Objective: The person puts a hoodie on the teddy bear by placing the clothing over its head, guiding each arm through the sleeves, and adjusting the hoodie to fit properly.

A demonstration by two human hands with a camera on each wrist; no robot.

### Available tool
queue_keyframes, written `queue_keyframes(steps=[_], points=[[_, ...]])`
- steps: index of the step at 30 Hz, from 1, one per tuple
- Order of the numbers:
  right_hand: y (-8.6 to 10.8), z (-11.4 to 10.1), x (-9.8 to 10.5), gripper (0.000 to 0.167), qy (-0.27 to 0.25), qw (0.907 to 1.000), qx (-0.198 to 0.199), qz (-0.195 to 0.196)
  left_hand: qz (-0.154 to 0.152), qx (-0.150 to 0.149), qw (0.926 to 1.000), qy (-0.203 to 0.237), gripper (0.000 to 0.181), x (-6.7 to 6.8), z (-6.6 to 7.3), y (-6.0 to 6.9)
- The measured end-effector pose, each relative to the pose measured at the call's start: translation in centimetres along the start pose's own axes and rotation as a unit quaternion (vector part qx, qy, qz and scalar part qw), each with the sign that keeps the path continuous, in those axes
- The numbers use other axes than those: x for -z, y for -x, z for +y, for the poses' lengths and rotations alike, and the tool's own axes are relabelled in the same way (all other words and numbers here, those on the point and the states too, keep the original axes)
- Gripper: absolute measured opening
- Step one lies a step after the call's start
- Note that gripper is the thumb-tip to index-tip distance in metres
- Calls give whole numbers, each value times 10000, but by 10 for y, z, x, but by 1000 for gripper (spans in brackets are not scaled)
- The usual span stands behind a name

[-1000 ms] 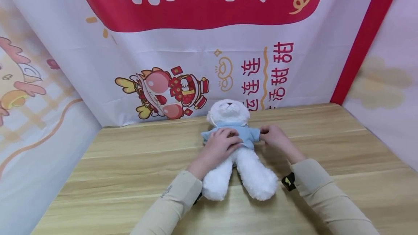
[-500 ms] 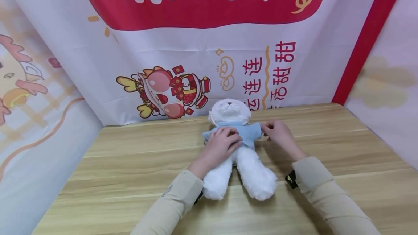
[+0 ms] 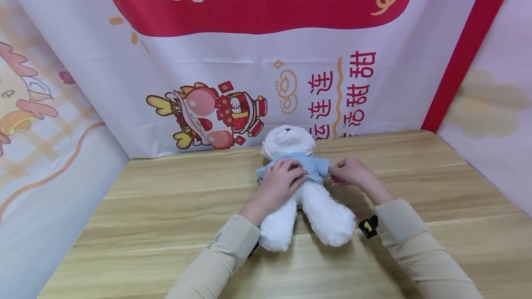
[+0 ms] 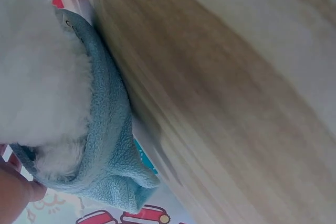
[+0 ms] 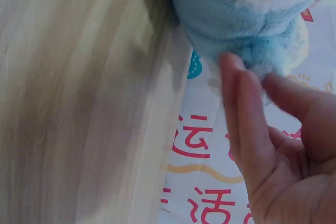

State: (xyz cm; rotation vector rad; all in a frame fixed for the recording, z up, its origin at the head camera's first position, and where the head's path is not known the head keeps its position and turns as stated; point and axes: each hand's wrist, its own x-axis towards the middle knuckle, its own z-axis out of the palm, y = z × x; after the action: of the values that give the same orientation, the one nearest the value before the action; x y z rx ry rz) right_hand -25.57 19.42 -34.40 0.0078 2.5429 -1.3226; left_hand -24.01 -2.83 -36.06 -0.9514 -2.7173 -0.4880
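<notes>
A white plush bear [image 3: 289, 141] in a light blue shirt [image 3: 322, 166] lies on its back on the wooden table, head toward the back wall. My left hand [image 3: 277, 182] is over its belly, fingers curved on the shirt. In the left wrist view, the shirt's hem [image 4: 107, 145] shows beside the visible fingers [image 4: 18, 192], which hold its edge; the rest of that hand is out of frame. At the bear's arm on the right, my right hand [image 3: 350, 172] pinches the white paw tip [image 5: 259, 71] by the sleeve's end, between thumb and fingers.
The wooden table [image 3: 174, 216] extends around the bear. Behind it hangs a white and red printed cloth [image 3: 232, 50], close to the bear's head. More printed cloth [image 3: 37, 151] stands at the left side. A dark wrist device [image 3: 368, 226] sits by the right cuff.
My right hand lifted slightly with the sleeve's end, then came back down, and the sleeve sits lower again. The left hand has stayed on the shirt.
</notes>
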Motion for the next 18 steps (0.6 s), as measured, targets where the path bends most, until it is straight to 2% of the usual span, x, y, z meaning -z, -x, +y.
queue_keyframes(steps=[3, 6, 9, 14, 16, 18], points=[[-3, 4, 3, 26, 259, 9979, 347, 476, -1, -5, 10000, -13, 27, 1, 0, 0], [-8, 9, 6, 22, 794, 9886, 626, 1120, -5, -48, 10000, 33, 28, 1, 1, 1], [-13, 13, 8, 21, 971, 9835, 749, 1332, 16, -92, 9999, 139, 26, 1, 0, 2], [-17, 11, 5, 19, 1013, 9786, 843, 1583, 245, -338, 9985, 359, 23, 0, -3, 2], [-16, 5, 2, 16, 1026, 9712, 1130, 1827, 315, -419, 9975, 481, 24, 0, -5, 1], [-15, -3, -3, 16, 946, 9638, 1585, 1922, 303, -407, 9965, 660, 28, 1, -5, 0]])
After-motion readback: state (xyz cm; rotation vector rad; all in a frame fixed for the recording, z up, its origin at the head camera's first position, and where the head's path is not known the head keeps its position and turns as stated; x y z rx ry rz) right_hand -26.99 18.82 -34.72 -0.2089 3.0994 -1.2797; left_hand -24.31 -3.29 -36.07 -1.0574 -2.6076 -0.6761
